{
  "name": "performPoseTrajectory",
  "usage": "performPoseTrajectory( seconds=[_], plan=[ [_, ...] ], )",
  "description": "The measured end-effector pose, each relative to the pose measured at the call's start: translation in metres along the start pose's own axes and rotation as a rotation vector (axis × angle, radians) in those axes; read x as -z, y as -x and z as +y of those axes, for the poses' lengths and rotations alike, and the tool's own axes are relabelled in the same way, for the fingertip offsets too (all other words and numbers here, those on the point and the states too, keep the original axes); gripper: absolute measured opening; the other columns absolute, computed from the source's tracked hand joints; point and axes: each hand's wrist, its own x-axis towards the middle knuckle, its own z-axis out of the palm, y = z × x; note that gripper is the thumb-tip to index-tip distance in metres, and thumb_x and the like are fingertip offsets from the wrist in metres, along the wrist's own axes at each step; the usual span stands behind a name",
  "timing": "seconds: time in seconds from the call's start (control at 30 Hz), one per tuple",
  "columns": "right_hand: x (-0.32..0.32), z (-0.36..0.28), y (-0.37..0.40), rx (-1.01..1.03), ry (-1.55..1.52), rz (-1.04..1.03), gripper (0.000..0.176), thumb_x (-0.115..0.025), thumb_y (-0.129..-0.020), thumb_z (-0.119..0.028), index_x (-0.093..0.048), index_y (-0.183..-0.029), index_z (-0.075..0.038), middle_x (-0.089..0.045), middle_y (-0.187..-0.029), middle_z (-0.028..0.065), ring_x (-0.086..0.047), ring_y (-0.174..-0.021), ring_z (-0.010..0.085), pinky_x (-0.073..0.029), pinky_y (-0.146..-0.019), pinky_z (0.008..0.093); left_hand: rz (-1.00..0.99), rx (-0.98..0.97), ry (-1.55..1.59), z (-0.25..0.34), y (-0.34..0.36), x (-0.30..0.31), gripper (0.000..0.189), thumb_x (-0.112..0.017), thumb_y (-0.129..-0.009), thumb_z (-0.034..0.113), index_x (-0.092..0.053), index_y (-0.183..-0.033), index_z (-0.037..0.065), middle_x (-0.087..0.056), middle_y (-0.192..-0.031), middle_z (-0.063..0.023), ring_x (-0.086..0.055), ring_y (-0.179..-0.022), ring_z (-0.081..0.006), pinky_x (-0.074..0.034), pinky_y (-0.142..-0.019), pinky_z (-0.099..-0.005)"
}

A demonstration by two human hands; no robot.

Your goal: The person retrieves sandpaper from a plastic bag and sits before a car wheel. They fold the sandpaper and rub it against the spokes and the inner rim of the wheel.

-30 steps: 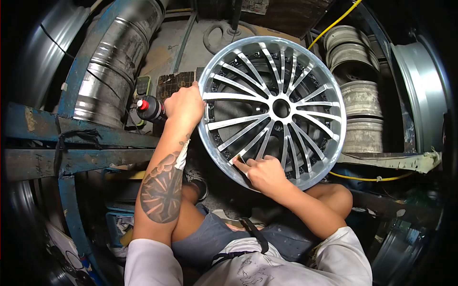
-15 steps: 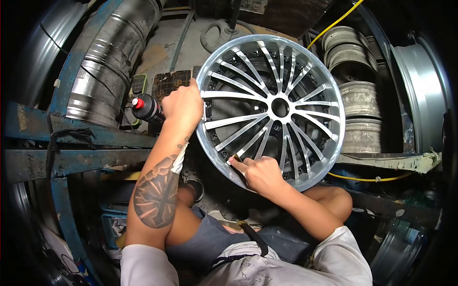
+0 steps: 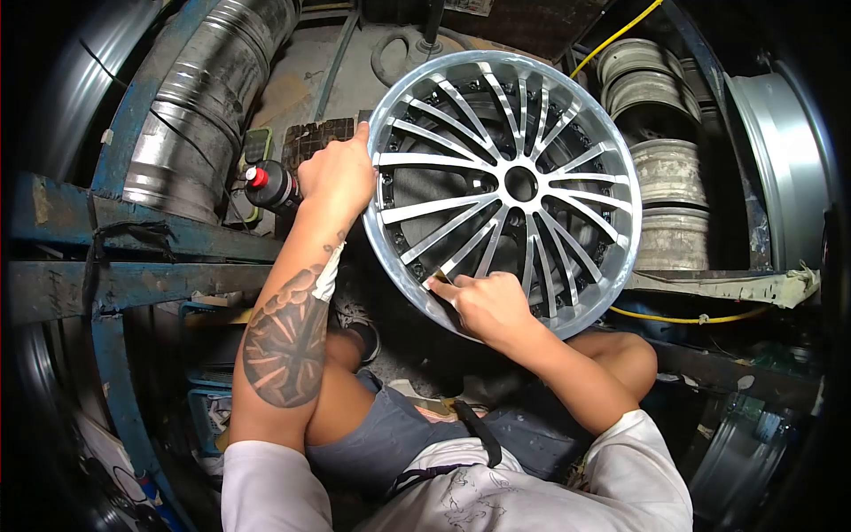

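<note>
A multi-spoke alloy wheel rim (image 3: 519, 213), with bright spokes and a dark inner barrel, faces me in front of my knees. My left hand (image 3: 339, 173) grips its left edge, fingers wrapped behind and out of sight. At the lower left of the rim, my right hand (image 3: 492, 306) is closed, its index finger stretched to the inner lip near a spoke end. A small yellow-brown piece (image 3: 441, 277), perhaps sandpaper, shows at its fingertips; most of it is hidden.
A dark bottle with a red cap (image 3: 257, 177) stands just left of my left hand. Stacked bare rims (image 3: 669, 173) sit on a rack to the right, with silver barrels (image 3: 182, 133) on the left. Blue metal beams (image 3: 177, 248) flank me, and a yellow hose (image 3: 620, 43) runs behind.
The wheel rim, both hands and the surroundings appear slightly higher in view. My left hand keeps its hold, and my right fingertips stay at the lower-left lip, shifted only slightly.
</note>
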Motion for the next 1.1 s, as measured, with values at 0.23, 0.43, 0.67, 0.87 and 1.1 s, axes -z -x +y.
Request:
performPoseTrajectory(
  seconds=[0.23,0.43,0.67,0.87,1.1],
  plan=[
    [0.025,-0.008,0.006,-0.004,0.005,0.174,0.044,-0.062,-0.084,-0.015,-0.073,-0.126,-0.018,-0.067,-0.074,0.0032,-0.069,-0.06,0.0198,-0.052,-0.055,0.0379,-0.015,-0.023,0.001,-0.003,-0.002,0.004,0.068,-0.078,-0.088,0.031,-0.052,-0.15,0.027,-0.075,-0.112,-0.0187,-0.072,-0.104,-0.0385,-0.057,-0.087,-0.0506],
    [0.006,-0.003,0.004,0.014,0.032,-0.004,0.048,-0.062,-0.084,-0.015,-0.07,-0.13,-0.02,-0.069,-0.081,0.0053,-0.07,-0.062,0.0222,-0.054,-0.057,0.0379,-0.034,0.011,0.004,-0.005,-0.007,-0.002,0.067,-0.076,-0.089,0.028,-0.051,-0.151,0.027,-0.075,-0.114,-0.0178,-0.072,-0.106,-0.0378,-0.057,-0.09,-0.0491],
    [0.009,-0.003,0.005,-0.007,-0.036,0.032,0.05,-0.06,-0.086,-0.013,-0.069,-0.134,-0.024,-0.07,-0.082,0.0076,-0.071,-0.062,0.0244,-0.054,-0.054,0.04,-0.068,0.022,0.072,-0.007,-0.003,0.006,0.068,-0.077,-0.089,0.032,-0.052,-0.152,0.031,-0.074,-0.118,-0.0143,-0.071,-0.111,-0.034,-0.055,-0.094,-0.0474],
    [0.012,-0.006,-0.005,-0.023,-0.033,0.022,0.049,-0.059,-0.086,-0.011,-0.069,-0.132,-0.025,-0.071,-0.083,0.0072,-0.071,-0.063,0.0257,-0.055,-0.057,0.0396,-0.068,0.022,0.064,-0.009,-0.008,0.003,0.069,-0.077,-0.089,0.032,-0.05,-0.153,0.031,-0.074,-0.119,-0.0138,-0.071,-0.112,-0.0339,-0.055,-0.093,-0.0474],
    [0.008,-0.005,-0.001,-0.091,-0.051,0.06,0.043,-0.06,-0.085,-0.011,-0.075,-0.124,-0.02,-0.072,-0.08,0.0072,-0.07,-0.06,0.0282,-0.055,-0.054,0.0411,-0.058,0.012,0.069,-0.005,-0.002,0.003,0.067,-0.075,-0.091,0.031,-0.049,-0.153,0.031,-0.073,-0.119,-0.0163,-0.07,-0.112,-0.0355,-0.055,-0.094,-0.0479]
  ],
)
